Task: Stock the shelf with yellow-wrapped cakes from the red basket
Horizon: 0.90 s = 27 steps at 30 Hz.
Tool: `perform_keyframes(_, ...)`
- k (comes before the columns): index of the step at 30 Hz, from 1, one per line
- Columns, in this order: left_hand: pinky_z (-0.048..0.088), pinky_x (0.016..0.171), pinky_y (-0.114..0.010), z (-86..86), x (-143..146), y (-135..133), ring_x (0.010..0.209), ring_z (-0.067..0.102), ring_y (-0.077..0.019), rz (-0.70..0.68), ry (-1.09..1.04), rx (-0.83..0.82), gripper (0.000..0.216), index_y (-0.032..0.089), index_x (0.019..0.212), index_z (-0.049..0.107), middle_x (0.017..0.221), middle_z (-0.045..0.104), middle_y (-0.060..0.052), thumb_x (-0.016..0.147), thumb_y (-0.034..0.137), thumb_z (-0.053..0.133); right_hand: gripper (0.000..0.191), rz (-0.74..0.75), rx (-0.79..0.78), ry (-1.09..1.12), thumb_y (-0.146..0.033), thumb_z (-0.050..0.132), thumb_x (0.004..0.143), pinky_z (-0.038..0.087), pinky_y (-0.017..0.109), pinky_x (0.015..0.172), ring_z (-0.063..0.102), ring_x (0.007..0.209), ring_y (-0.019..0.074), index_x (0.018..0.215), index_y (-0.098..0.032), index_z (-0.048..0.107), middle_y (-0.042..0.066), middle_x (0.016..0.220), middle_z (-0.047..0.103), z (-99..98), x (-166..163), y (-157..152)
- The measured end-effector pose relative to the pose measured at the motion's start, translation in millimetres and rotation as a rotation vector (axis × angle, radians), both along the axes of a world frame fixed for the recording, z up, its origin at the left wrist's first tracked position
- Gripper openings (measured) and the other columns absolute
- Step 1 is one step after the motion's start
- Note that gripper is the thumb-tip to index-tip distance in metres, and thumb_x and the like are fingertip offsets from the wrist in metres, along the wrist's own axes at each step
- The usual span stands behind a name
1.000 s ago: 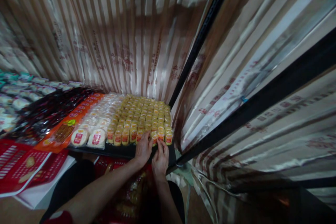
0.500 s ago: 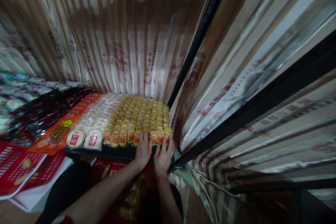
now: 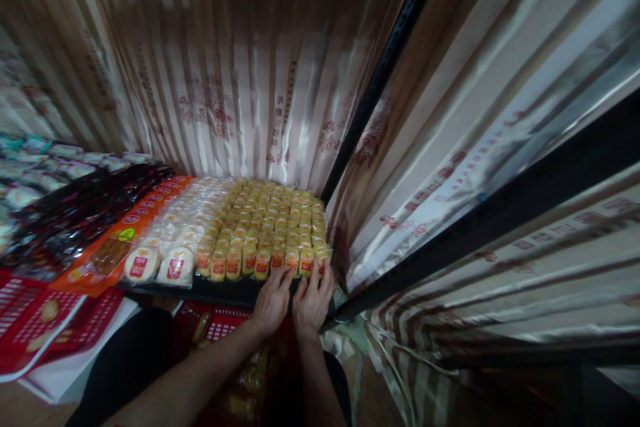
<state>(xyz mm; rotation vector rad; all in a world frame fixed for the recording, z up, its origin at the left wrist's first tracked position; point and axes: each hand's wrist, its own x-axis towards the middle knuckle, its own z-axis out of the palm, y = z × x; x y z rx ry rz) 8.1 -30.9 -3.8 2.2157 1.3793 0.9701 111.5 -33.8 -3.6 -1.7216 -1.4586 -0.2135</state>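
Note:
Small yellow wrapped cakes point(image 3: 263, 262) with red labels stand upright in close rows at the right end of a dark shelf point(image 3: 220, 290). My left hand point(image 3: 273, 300) is at the front edge of these rows, its bent fingers against the lower part of the front cakes. Beside it, my right hand point(image 3: 313, 300) reaches to the front right corner. Its fingers are apart and its fingertips rest on the last cakes of the front row. Neither hand visibly lifts a cake. The undersides of the fingers are hidden.
Left of the cakes lie round white wrapped cakes point(image 3: 176, 265), an orange packet point(image 3: 107, 253) and dark shiny packets point(image 3: 65, 213). Red baskets point(image 3: 33, 310) stand below the shelf. A black post point(image 3: 363, 107) and pleated curtains point(image 3: 240, 80) close off the back and right.
My left hand has drawn back slightly toward me and lower, uncovering more of the front cakes. My right hand stays at the corner. The view has shifted a little.

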Motion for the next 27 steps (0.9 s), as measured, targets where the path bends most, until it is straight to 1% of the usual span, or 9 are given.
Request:
perform_keyframes(3, 0.038, 0.103, -0.043, -2.8, -0.3, -0.3, 0.12, 0.042, -0.0216, -0.003, 0.03, -0.008, 0.052, 0.018, 0.128, 0.043, 0.126, 0.047, -0.01, 0.078, 0.005, 0.035, 0.052, 0.003, -0.015, -0.021, -0.02, 0.033, 0.087, 0.03, 0.051, 0.101, 0.026, 0.13, 0.0274, 0.139, -0.019, 0.031, 0.014, 0.141, 0.032, -2.5, 1.0, 0.5)
perform_keyframes(8, 0.037, 0.104, -0.042, -0.7, 1.2, -0.2, 0.121, 0.042, -0.0233, -0.02, 0.047, -0.026, 0.049, 0.013, 0.127, 0.044, 0.125, 0.047, -0.015, 0.079, 0.008, 0.039, 0.052, 0.007, -0.04, -0.039, -0.019, 0.036, 0.085, 0.031, 0.05, 0.101, 0.027, 0.128, 0.0273, 0.138, -0.018, 0.034, 0.014, 0.141, 0.032, -3.2, 0.9, 0.5)
perform_keyframes(13, 0.035, 0.104, -0.043, 1.5, 0.8, -2.6, 0.122, 0.04, -0.0243, -0.012, 0.081, -0.022, 0.051, 0.013, 0.13, 0.041, 0.128, 0.045, -0.015, 0.078, 0.008, 0.039, 0.051, -0.014, 0.006, 0.018, -0.017, 0.033, 0.084, 0.03, 0.049, 0.102, 0.028, 0.13, 0.0257, 0.136, -0.018, 0.037, 0.013, 0.14, 0.032, 1.0, -2.1, -1.3)
perform_keyframes(17, 0.035, 0.105, -0.043, 2.6, 1.5, -3.4, 0.122, 0.04, -0.0246, 0.004, 0.089, -0.012, 0.052, 0.013, 0.129, 0.042, 0.128, 0.046, -0.014, 0.077, 0.006, 0.039, 0.051, -0.023, 0.035, 0.073, -0.017, 0.033, 0.084, 0.033, 0.047, 0.1, 0.03, 0.13, 0.0261, 0.135, -0.015, 0.037, 0.015, 0.14, 0.031, 2.2, -2.7, -2.0)
perform_keyframes(21, 0.037, 0.103, -0.043, 2.4, 2.4, -3.9, 0.121, 0.041, -0.024, 0.015, 0.066, 0.0, 0.054, 0.012, 0.129, 0.042, 0.127, 0.047, -0.015, 0.076, 0.005, 0.038, 0.052, -0.028, 0.057, 0.063, -0.018, 0.034, 0.084, 0.031, 0.049, 0.101, 0.03, 0.129, 0.0271, 0.136, -0.011, 0.034, 0.018, 0.136, 0.037, 1.2, -2.1, -2.0)
perform_keyframes(24, 0.037, 0.103, -0.043, 1.2, 2.3, -4.8, 0.121, 0.041, -0.024, 0.013, 0.078, 0.02, 0.055, 0.011, 0.129, 0.041, 0.126, 0.047, -0.015, 0.075, 0.004, 0.038, 0.051, -0.05, 0.064, 0.046, -0.018, 0.034, 0.084, 0.031, 0.051, 0.1, 0.031, 0.127, 0.0283, 0.134, -0.01, 0.036, 0.019, 0.134, 0.039, 0.6, -2.3, -2.3)
perform_keyframes(27, 0.037, 0.103, -0.044, -0.1, 1.8, -5.3, 0.121, 0.04, -0.024, 0.01, 0.078, 0.03, 0.055, 0.011, 0.129, 0.041, 0.127, 0.046, -0.015, 0.075, 0.004, 0.038, 0.049, -0.048, 0.049, 0.044, -0.017, 0.035, 0.083, 0.032, 0.05, 0.098, 0.035, 0.124, 0.0281, 0.132, -0.011, 0.04, 0.019, 0.13, 0.042, 0.2, -3.1, -2.6)
